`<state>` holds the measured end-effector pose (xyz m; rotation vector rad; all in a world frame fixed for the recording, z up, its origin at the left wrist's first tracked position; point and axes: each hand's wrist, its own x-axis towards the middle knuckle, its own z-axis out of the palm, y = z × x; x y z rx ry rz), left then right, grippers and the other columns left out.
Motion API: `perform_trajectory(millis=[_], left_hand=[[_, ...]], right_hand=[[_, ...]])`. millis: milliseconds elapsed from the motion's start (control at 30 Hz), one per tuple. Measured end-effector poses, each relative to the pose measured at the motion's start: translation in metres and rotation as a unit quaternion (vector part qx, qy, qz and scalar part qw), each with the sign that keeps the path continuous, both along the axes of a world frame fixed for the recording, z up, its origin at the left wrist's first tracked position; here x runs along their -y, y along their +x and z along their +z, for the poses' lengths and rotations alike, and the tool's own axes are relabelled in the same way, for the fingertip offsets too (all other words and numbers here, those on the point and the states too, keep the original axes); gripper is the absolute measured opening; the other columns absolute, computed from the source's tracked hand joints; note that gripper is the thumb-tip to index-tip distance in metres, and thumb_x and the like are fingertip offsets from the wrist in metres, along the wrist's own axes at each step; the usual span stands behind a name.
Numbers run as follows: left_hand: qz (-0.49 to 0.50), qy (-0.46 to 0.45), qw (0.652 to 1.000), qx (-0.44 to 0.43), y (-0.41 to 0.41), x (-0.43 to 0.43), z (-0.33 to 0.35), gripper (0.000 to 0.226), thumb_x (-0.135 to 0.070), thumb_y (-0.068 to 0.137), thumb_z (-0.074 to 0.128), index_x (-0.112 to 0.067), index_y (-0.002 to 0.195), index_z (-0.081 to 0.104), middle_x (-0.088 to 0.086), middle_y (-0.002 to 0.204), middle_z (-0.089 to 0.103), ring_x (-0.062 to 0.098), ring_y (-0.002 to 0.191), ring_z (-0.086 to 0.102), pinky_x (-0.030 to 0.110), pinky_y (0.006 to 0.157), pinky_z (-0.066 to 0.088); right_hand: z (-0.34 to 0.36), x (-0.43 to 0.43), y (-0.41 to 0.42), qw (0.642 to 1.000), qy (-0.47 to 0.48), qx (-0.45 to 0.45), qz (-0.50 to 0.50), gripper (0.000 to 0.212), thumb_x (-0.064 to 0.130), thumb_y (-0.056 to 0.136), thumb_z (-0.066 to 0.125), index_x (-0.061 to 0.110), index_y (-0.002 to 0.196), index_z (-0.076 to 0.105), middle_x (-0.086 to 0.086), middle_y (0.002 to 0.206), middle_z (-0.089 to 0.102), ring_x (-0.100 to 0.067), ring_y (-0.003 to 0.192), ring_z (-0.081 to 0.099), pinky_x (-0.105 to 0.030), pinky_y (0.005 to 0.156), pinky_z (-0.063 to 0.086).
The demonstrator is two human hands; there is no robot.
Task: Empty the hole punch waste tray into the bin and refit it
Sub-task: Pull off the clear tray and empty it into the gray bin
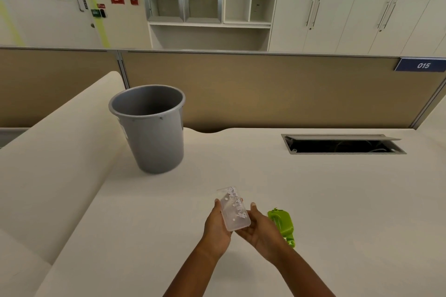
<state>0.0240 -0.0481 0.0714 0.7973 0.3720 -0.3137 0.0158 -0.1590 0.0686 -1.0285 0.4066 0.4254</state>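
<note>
A clear plastic waste tray (234, 212) with white paper punchings inside is held above the desk between both hands. My left hand (217, 226) grips its left side and my right hand (261, 230) supports its right side and near end. The green hole punch (282, 224) lies on the desk just right of my right hand, partly hidden by it. A grey bin (152, 128) stands upright on the desk at the far left, well apart from the tray.
The cream desk (313, 200) has an open cable hatch (342, 144) at the far right. A raised cream ledge (60, 152) runs along the left side next to the bin. A tan partition (265, 89) closes the desk's far edge.
</note>
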Motion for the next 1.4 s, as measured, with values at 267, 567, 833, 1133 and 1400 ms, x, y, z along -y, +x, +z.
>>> perform_trajectory(millis=[267, 567, 833, 1133, 1400], left_hand=[[0.023, 0.060, 0.998, 0.028, -0.005, 0.004, -0.002, 0.040, -0.031, 0.098, 0.029, -0.011, 0.126, 0.050, 0.010, 0.111, 0.062, 0.025, 0.102, 0.058, 0.030, 0.082, 0.048], [-0.004, 0.129, 0.989, 0.071, -0.011, 0.001, -0.001, 0.028, -0.027, 0.097, 0.033, -0.020, 0.109, 0.057, 0.004, 0.102, 0.066, 0.021, 0.094, 0.062, 0.028, 0.076, 0.052], [0.041, 0.436, 0.891, 0.119, 0.009, -0.024, 0.015, 0.044, -0.026, 0.097, 0.038, -0.014, 0.139, 0.032, 0.010, 0.147, 0.036, 0.026, 0.131, 0.039, 0.030, 0.099, 0.038], [0.202, 0.595, 0.764, 0.149, 0.050, -0.091, 0.063, 0.054, -0.022, 0.091, 0.053, -0.006, 0.139, 0.032, 0.015, 0.145, 0.038, 0.032, 0.131, 0.038, 0.040, 0.103, 0.040], [0.243, 0.649, 0.699, 0.173, 0.092, -0.141, 0.094, 0.059, -0.023, 0.091, 0.052, -0.004, 0.141, 0.028, 0.016, 0.146, 0.036, 0.032, 0.132, 0.038, 0.045, 0.105, 0.041]], right_hand=[[0.012, -0.012, -0.002, 0.964, 0.257, -0.063, -0.018, 0.043, 0.031, 0.097, 0.034, -0.002, 0.109, 0.058, -0.022, 0.091, 0.074, -0.030, 0.075, 0.073, -0.035, 0.066, 0.059], [0.016, -0.011, -0.005, 0.948, 0.309, -0.078, -0.006, 0.042, 0.032, 0.095, 0.033, 0.000, 0.106, 0.058, -0.023, 0.095, 0.068, -0.033, 0.084, 0.065, -0.040, 0.061, 0.059], [0.034, -0.016, 0.006, 0.957, 0.276, -0.089, 0.009, 0.042, 0.032, 0.095, 0.034, -0.004, 0.102, 0.056, -0.025, 0.096, 0.061, -0.032, 0.084, 0.057, -0.035, 0.055, 0.058], [0.067, -0.044, 0.040, 0.964, 0.252, -0.068, 0.041, 0.040, 0.031, 0.095, 0.032, -0.002, 0.103, 0.054, -0.023, 0.099, 0.059, -0.030, 0.085, 0.056, -0.035, 0.055, 0.058], [0.097, -0.084, 0.088, 0.967, 0.244, -0.030, 0.064, 0.038, 0.032, 0.096, 0.032, 0.002, 0.103, 0.055, -0.022, 0.102, 0.059, -0.029, 0.086, 0.058, -0.035, 0.058, 0.058]])
